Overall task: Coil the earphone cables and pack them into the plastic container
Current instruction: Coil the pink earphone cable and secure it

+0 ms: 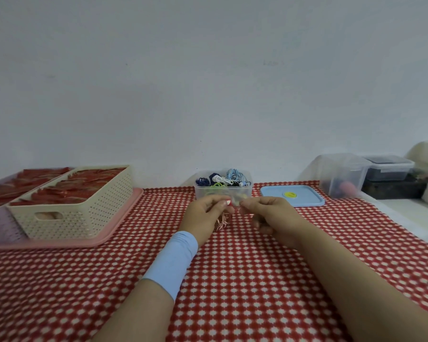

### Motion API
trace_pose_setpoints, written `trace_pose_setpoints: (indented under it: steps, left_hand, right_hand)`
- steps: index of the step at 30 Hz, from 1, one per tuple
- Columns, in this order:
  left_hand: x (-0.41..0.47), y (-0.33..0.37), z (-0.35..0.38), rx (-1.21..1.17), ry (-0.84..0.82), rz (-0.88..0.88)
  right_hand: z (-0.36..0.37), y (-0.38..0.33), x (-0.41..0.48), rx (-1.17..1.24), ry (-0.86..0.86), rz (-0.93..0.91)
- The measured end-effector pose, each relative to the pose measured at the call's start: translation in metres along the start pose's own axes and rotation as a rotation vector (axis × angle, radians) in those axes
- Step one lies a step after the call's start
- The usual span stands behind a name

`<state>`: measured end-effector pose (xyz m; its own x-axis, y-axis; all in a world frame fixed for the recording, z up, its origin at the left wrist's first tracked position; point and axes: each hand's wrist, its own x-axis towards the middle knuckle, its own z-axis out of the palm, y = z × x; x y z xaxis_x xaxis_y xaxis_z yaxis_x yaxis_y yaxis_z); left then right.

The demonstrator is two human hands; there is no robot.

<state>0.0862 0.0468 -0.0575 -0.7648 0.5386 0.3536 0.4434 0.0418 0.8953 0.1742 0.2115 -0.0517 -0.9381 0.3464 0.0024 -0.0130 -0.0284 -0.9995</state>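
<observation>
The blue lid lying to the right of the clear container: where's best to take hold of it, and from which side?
Take the blue lid by its near front edge, coming in from the front right with the right hand. It lies flat on the checked cloth with that rim exposed. The open container stands close on its left and a clear tub on its right, so those sides are probably tighter.

Cream perforated basket sat on a pink tray w/ red stuff inside, far left of the red checkered cloth. Clear tubs and a dark-filled one stacked far right.
</observation>
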Motion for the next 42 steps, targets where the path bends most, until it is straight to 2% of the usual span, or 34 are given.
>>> trace_pose_setpoints:
  steps: [7,16,42]
  left_hand:
    - [-0.003,0.002,0.000,-0.148,-0.035,-0.090]
    - [-0.002,-0.003,0.001,-0.216,-0.038,-0.101]
    - [0.000,-0.011,0.000,-0.165,-0.082,-0.126]
  right_hand:
    - [0.001,-0.005,-0.003,0.104,-0.048,-0.018]
    - [0.001,-0.004,-0.005,0.025,-0.130,-0.022]
    - [0.006,-0.003,-0.009,-0.021,-0.102,-0.063]
